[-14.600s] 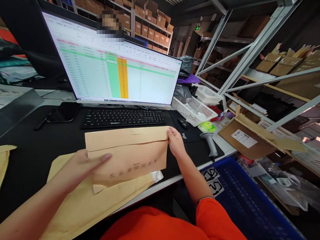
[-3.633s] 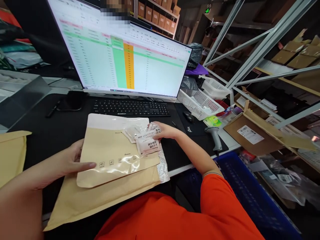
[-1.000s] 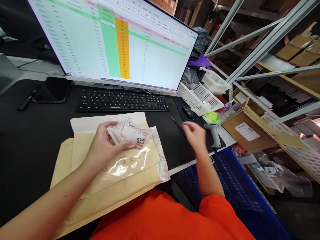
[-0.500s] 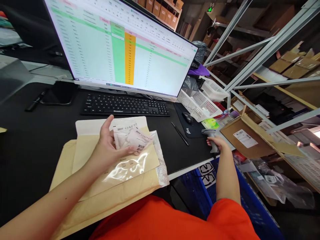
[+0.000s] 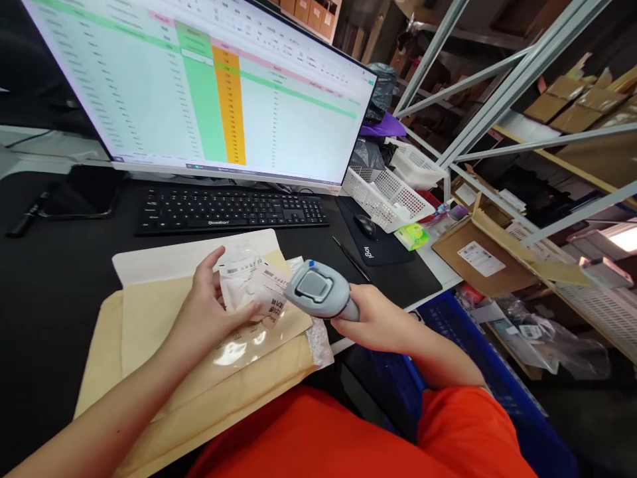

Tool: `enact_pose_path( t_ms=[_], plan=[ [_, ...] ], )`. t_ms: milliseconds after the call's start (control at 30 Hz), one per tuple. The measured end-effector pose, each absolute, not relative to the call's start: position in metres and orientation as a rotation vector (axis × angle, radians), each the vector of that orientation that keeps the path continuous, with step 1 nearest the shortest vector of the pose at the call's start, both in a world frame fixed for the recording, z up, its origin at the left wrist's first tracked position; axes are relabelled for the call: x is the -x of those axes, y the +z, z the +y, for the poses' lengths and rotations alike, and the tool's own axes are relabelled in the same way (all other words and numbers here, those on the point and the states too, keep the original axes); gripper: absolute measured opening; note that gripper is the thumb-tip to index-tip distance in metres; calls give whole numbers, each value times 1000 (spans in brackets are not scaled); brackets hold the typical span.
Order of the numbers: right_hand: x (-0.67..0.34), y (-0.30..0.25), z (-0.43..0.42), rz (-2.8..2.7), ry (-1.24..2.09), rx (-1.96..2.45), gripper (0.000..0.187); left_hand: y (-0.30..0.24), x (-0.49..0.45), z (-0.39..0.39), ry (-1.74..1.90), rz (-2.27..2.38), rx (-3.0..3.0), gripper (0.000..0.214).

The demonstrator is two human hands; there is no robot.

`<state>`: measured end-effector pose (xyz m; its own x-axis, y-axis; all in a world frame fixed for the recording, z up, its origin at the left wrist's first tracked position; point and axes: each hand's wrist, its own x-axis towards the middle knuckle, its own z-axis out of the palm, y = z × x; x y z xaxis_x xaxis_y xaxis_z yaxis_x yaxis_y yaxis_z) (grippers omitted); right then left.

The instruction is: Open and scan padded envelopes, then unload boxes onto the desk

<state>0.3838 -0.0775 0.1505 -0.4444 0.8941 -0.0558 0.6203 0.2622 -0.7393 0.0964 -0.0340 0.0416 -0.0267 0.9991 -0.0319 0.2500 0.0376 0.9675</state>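
A monitor [image 5: 298, 133] displaying a spreadsheet stands behind a black keyboard [image 5: 229, 211]. A flat dark device [image 5: 82, 192] and a black pen [image 5: 27, 218] lie to the left. Rightward, a mouse [image 5: 365, 226] rests on a dark mat [image 5: 388, 254] near a white perforated basket [image 5: 365, 196], an opened cardboard box [image 5: 470, 279] and grey metal shelving [image 5: 492, 89].
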Motion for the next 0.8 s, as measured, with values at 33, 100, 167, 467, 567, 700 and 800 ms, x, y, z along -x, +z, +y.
enact_pose_path(
  t_ms=[33, 100, 167, 467, 567, 700, 800],
  plan=[
    [-378, 152, -74, -2200, 994, 1372, 20, 43, -97, -35, 1072, 1433, -1370, 123],
    [-373, 154, -66, -2254, 968, 1366, 18, 47, -97, -37, 1070, 1448, -1397, 121],
    [-373, 155, -62, -2285, 942, 1366, 16, 49, -97, -37, 1071, 1455, -1409, 119],
    [-351, 160, -68, -2255, 1048, 1309, 18, 61, -103, -44, 1084, 1419, -1391, 118],
    [-343, 163, -64, -2268, 1062, 1307, 16, 65, -106, -46, 1099, 1395, -1413, 116],
    [-348, 166, -68, -2128, 1240, 1332, 13, 59, -107, -46, 1087, 1373, -1434, 118],
    [-359, 168, -69, -1890, 1462, 1390, 16, 49, -109, -45, 1015, 1361, -1448, 113]
  ],
)
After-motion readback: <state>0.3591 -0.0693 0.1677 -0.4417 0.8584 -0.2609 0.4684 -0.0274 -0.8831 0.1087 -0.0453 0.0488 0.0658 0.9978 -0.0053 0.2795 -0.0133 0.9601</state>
